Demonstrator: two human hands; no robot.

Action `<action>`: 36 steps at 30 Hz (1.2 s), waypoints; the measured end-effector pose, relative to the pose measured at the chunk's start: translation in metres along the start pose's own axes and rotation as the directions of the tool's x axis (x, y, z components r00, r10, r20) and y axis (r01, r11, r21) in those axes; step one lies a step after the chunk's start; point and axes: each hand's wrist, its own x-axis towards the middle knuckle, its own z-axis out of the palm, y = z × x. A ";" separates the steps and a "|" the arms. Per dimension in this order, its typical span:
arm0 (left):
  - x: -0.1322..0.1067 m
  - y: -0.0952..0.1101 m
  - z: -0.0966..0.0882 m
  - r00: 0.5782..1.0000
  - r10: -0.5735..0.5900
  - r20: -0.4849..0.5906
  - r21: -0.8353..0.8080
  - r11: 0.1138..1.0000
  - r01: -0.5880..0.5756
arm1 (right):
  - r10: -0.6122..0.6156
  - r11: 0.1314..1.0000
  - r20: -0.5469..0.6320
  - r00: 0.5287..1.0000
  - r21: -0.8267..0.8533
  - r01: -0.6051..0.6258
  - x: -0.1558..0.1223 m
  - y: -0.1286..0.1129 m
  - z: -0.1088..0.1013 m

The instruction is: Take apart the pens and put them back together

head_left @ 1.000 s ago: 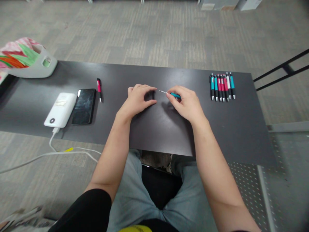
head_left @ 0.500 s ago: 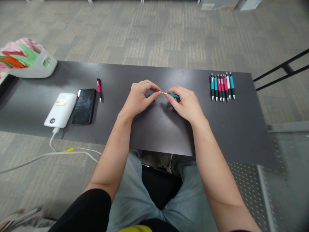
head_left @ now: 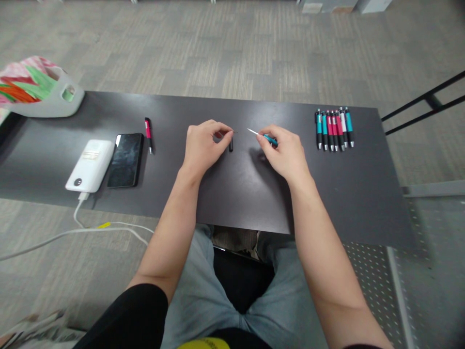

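Observation:
My right hand (head_left: pixel 285 149) pinches the blue pen barrel (head_left: pixel 271 140), its thin pale refill (head_left: pixel 253 131) sticking out bare toward the left. Across a small gap, my left hand (head_left: pixel 207 145) has thumb and forefinger pressed together on a tiny thin piece (head_left: pixel 236 132) that looks like a pen spring; most of it is hidden by the fingertips. Beneath those fingers a black pen grip (head_left: pixel 231 145) lies on the table, partly covered by the hand. Both hands hover over the middle of the dark table (head_left: pixel 247 194).
Several blue, red and white pens (head_left: pixel 334 130) lie in a row at the right. To the left are a red pen (head_left: pixel 148 135), a black phone (head_left: pixel 125 160) and a white power bank (head_left: pixel 90 166) with a cable (head_left: pixel 78 213). A white basket (head_left: pixel 67 104) stands far left.
My hands have drawn apart. The refill tip has come away from my left fingers, and the right hand has moved slightly right with the barrel. The black grip shows more.

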 end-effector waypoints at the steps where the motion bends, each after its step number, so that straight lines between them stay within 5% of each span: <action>1: -0.001 0.002 0.000 1.000 -0.005 0.010 0.022 1.000 0.005 | 0.003 1.000 0.000 1.000 -0.001 -0.003 0.000 0.000 0.000; 18: -0.006 0.033 0.007 0.978 -0.114 0.175 0.259 0.964 0.066 | 0.034 0.999 0.035 0.999 -0.022 -0.033 0.000 -0.005 0.000; 29: -0.007 0.006 0.022 0.997 -0.005 0.083 0.087 0.996 -0.003 | 0.030 1.000 0.041 0.999 0.000 -0.030 0.000 -0.005 -0.001; 36: -0.007 0.007 0.019 0.997 -0.018 0.081 0.104 0.994 0.010 | 0.015 1.000 0.049 0.999 0.001 -0.015 0.000 -0.004 -0.001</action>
